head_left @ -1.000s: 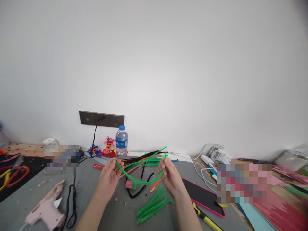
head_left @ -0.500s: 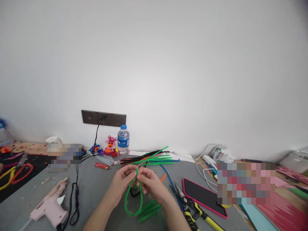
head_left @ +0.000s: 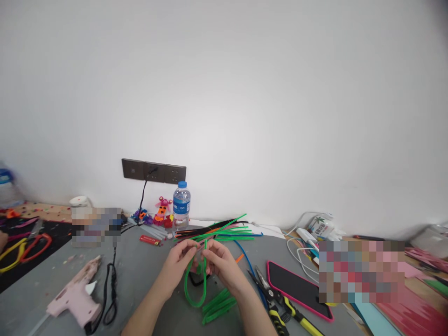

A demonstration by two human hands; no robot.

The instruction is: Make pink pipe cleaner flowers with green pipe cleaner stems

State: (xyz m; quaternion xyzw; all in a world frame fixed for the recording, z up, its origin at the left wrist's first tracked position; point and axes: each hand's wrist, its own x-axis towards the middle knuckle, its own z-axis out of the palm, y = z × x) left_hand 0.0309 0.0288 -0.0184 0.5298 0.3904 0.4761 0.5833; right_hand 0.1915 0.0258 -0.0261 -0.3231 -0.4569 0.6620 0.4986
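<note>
Over the grey table (head_left: 147, 275) my left hand (head_left: 179, 260) and my right hand (head_left: 219, 260) meet close together. Both pinch the two ends of a green pipe cleaner (head_left: 194, 287), which hangs below them as a long narrow loop. One short end sticks up between my fingertips. Cut green pipe cleaner pieces (head_left: 219, 305) lie on the table just under my right wrist. A fan of long green, black, pink and orange pipe cleaners (head_left: 224, 229) lies behind my hands.
A pink glue gun (head_left: 75, 294) with a black cord lies at the left. A water bottle (head_left: 181, 204) stands by the wall sockets (head_left: 154, 171). Yellow-handled pliers (head_left: 280, 301) and a pink-cased phone (head_left: 297, 289) lie at the right, beside cables and coloured paper.
A second ago my hands were apart, stretching the green pipe cleaner in a wide arc. They have come together, folding it into a hanging loop. The pliers have come into view.
</note>
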